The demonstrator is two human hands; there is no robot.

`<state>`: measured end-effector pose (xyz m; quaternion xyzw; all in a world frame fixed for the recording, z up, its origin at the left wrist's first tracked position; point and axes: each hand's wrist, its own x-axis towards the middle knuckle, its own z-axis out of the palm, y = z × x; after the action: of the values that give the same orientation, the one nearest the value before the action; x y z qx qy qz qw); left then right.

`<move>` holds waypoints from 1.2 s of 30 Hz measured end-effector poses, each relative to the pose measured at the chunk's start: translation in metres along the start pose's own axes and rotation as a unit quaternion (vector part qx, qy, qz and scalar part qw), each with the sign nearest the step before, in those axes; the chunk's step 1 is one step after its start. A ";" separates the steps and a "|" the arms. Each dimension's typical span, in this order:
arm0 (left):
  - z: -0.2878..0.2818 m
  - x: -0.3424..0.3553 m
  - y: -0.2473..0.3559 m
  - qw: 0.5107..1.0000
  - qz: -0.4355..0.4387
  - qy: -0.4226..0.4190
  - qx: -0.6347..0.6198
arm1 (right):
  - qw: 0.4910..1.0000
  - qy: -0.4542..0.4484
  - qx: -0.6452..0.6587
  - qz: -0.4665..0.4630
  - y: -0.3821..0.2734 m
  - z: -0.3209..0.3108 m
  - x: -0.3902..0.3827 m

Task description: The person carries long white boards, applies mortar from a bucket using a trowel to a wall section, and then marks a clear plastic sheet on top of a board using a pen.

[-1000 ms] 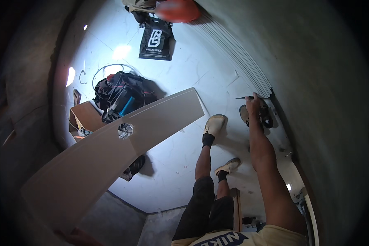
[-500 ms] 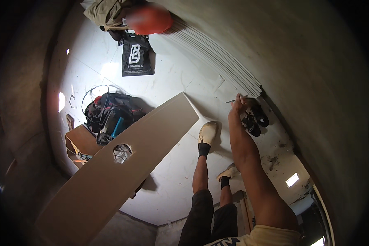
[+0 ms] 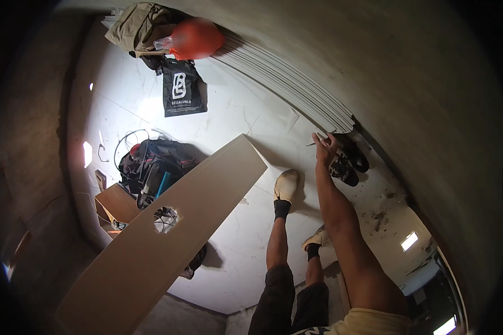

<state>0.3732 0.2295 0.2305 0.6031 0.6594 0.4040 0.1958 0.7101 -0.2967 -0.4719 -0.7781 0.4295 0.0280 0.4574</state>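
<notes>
Hanging over the floor [image 3: 235, 100], in the head view, the right hand [image 3: 325, 149] is occupying the space beside the end of a stack of strips [image 3: 296, 78] and near a pair of dark shoes [image 3: 343, 170]. Its fingers appear to be pinching a thin tool [image 3: 311, 144] with the narrow end pointing outward, presumably to keep that end clear of the hand; the exact type is too small to tell. The left hand is not showing, so its grasp cannot be determined.

A long board [image 3: 151, 245] is slanting from the lower left toward the pale left shoe [image 3: 286, 184], apparently lifted above the floor, as it is overlapping the tool bag [image 3: 156, 164]. The unseen hand may be supporting its near end. The board is presenting a smooth, matt beige face, straight sides and a roughly round hole [image 3: 166, 220] with a ragged, chipped rim, suggesting a brittle sheet material.

The strips are lying lengthwise along the grey, rough-plastered wall [image 3: 402, 100], probably to leave floor for standing; their pale edges are forming close parallel ridges. The soft, dark tool bag is sitting beside an angular brown box [image 3: 116, 202], likely for easy access. The floor is showing glossy white tile with faint veining.
</notes>
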 end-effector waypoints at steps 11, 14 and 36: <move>-0.005 -0.001 -0.009 0.999 0.033 -0.005 -0.023 | 0.868 -0.243 -0.303 -0.310 -0.017 -0.014 0.031; -0.018 0.009 -0.023 0.991 0.127 -0.008 0.033 | 0.813 -0.280 -0.357 -0.366 -0.019 -0.007 0.030; -0.057 0.028 -0.098 0.768 0.567 -0.031 0.295 | 0.818 -0.120 -0.314 -0.468 -0.012 -0.247 -0.002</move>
<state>0.2629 0.2451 0.1955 0.9078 0.2773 0.2083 -0.2358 0.6313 -0.4751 -0.3192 -0.9773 -0.0761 0.0369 0.1941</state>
